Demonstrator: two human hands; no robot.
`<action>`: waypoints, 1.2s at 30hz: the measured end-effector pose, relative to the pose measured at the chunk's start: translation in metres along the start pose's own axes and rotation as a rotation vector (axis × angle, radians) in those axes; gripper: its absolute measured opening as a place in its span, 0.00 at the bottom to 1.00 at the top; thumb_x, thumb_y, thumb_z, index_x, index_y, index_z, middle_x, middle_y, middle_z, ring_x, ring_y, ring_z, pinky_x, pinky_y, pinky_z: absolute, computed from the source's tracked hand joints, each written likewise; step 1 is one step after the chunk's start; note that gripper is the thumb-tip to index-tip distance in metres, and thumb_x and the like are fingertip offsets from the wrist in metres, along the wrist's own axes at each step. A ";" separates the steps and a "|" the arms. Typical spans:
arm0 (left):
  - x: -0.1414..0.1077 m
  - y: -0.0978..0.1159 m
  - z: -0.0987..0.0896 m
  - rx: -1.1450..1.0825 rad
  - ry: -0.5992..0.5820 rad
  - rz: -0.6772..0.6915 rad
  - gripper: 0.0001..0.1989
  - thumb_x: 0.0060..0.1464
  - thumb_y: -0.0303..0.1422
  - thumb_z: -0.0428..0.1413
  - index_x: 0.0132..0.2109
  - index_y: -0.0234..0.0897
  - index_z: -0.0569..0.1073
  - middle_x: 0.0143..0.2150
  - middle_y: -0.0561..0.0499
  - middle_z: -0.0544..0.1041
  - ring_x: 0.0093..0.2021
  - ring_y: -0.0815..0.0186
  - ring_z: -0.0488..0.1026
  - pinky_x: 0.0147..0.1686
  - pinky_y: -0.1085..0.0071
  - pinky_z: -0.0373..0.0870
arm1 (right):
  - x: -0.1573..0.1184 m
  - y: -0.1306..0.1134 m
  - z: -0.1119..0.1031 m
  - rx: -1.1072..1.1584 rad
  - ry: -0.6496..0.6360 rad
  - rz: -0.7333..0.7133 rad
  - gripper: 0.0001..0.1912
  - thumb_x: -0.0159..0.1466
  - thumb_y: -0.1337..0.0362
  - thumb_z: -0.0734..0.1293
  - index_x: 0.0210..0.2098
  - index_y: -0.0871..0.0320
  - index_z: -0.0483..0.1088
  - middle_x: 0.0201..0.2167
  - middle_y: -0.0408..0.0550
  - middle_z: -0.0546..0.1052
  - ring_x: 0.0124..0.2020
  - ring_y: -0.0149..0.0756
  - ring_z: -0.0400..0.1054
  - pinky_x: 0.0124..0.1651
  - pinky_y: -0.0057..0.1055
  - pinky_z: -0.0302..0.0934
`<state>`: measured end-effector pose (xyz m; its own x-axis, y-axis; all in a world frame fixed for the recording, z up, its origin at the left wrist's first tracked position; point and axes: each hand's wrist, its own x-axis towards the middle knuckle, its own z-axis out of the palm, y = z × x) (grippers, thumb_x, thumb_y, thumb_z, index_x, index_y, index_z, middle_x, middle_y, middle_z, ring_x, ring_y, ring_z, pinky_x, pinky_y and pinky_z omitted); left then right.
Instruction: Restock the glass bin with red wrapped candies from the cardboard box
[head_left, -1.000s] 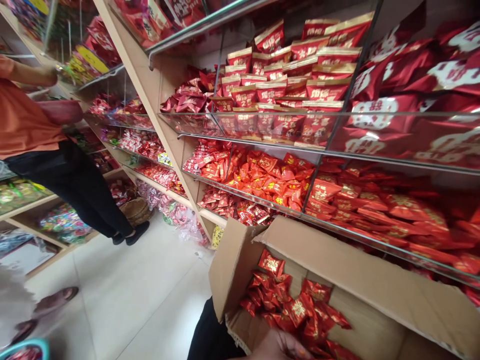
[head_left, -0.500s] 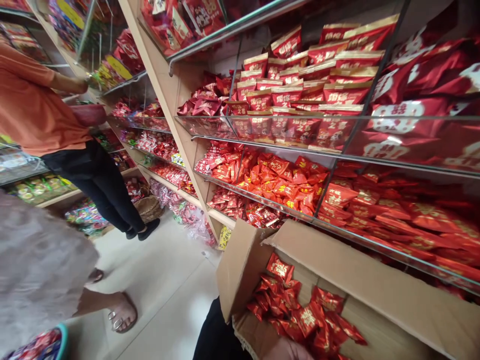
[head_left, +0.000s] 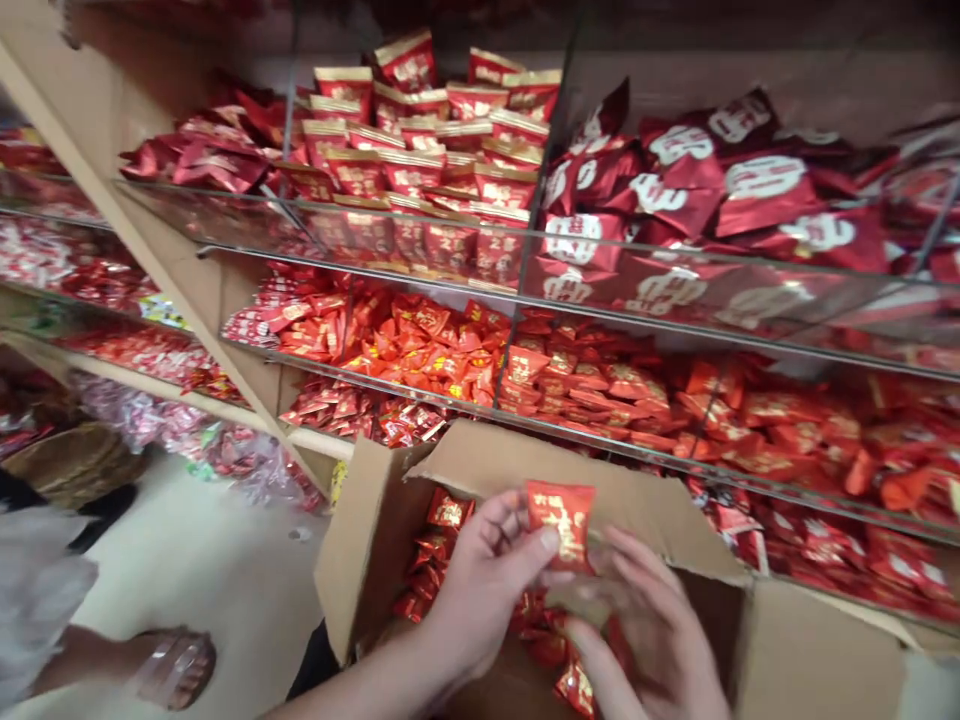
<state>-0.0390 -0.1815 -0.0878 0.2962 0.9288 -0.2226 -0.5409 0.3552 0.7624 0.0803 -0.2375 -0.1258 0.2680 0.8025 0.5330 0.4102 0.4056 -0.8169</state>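
Note:
My left hand [head_left: 477,580] pinches a small red candy packet [head_left: 564,503] with gold lettering, thumb on its front, above the cardboard box. Just to the right, slightly blurred, my right hand [head_left: 667,630] has its fingers and thumb apart and holds nothing. The open cardboard box [head_left: 517,460] lies below both hands, its flaps spread outward. Inside it are loose red packets [head_left: 448,508] of similar look, partly hidden by my hands and wrists.
Glass-fronted shelves hold red packets with gold edges [head_left: 416,172], dark red bags [head_left: 675,180] and bright red packets [head_left: 592,385]. A slanted wooden upright [head_left: 172,310] stands at left. Another person's sandalled foot [head_left: 176,665] is on the pale floor [head_left: 247,560].
The view has swung right and the other person in orange has left it. Both my hands now show over the box, the left one with a packet raised.

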 end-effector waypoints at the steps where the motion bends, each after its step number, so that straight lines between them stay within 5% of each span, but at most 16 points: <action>1: 0.004 0.002 0.004 0.016 -0.019 0.014 0.14 0.41 0.30 0.63 0.38 0.35 0.72 0.34 0.51 0.75 0.33 0.69 0.71 0.34 0.70 0.71 | 0.004 0.003 0.005 0.033 0.006 0.039 0.18 0.57 0.63 0.65 0.48 0.55 0.63 0.50 0.55 0.66 0.45 0.41 0.65 0.42 0.38 0.64; 4: 0.012 0.003 0.009 0.038 -0.110 -0.007 0.09 0.47 0.30 0.59 0.38 0.34 0.72 0.36 0.49 0.75 0.36 0.67 0.72 0.39 0.68 0.70 | 0.018 0.011 0.011 0.139 0.011 0.169 0.15 0.55 0.65 0.67 0.42 0.56 0.66 0.48 0.55 0.68 0.47 0.42 0.64 0.45 0.40 0.63; 9: 0.017 0.001 0.004 0.228 -0.166 0.068 0.08 0.47 0.31 0.58 0.37 0.34 0.74 0.34 0.49 0.76 0.36 0.66 0.72 0.41 0.68 0.67 | 0.032 0.009 0.004 0.259 -0.015 0.399 0.09 0.54 0.63 0.67 0.35 0.56 0.67 0.35 0.48 0.74 0.37 0.35 0.69 0.40 0.33 0.66; 17: 0.020 -0.005 -0.013 0.539 -0.177 0.265 0.08 0.48 0.34 0.57 0.32 0.33 0.77 0.27 0.52 0.68 0.31 0.68 0.66 0.33 0.74 0.64 | 0.021 0.014 0.009 0.428 0.008 0.467 0.07 0.50 0.66 0.70 0.25 0.57 0.66 0.33 0.46 0.75 0.36 0.35 0.71 0.37 0.29 0.66; 24: 0.020 -0.008 -0.017 0.521 -0.185 0.219 0.10 0.48 0.35 0.57 0.33 0.33 0.77 0.28 0.52 0.68 0.31 0.68 0.65 0.33 0.74 0.63 | 0.016 0.019 0.006 0.460 -0.036 0.452 0.06 0.51 0.67 0.69 0.25 0.56 0.66 0.34 0.44 0.76 0.38 0.35 0.70 0.40 0.29 0.66; 31: 0.020 -0.007 -0.018 0.449 -0.171 0.155 0.10 0.48 0.35 0.57 0.33 0.31 0.76 0.29 0.51 0.72 0.31 0.68 0.67 0.34 0.73 0.63 | 0.012 0.020 0.006 0.268 -0.095 0.300 0.04 0.55 0.68 0.67 0.30 0.56 0.66 0.38 0.49 0.74 0.40 0.38 0.70 0.40 0.31 0.67; 36: 0.019 -0.008 -0.018 0.299 -0.097 0.012 0.11 0.47 0.36 0.58 0.33 0.31 0.75 0.26 0.51 0.74 0.28 0.69 0.67 0.32 0.72 0.64 | 0.017 0.020 -0.001 -0.188 -0.229 -0.247 0.21 0.52 0.69 0.68 0.45 0.53 0.66 0.51 0.55 0.67 0.44 0.43 0.68 0.39 0.33 0.68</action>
<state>-0.0430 -0.1648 -0.1091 0.3729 0.9132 -0.1644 -0.2940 0.2844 0.9125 0.0940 -0.2162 -0.1333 -0.0516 0.7766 0.6279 0.5968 0.5282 -0.6041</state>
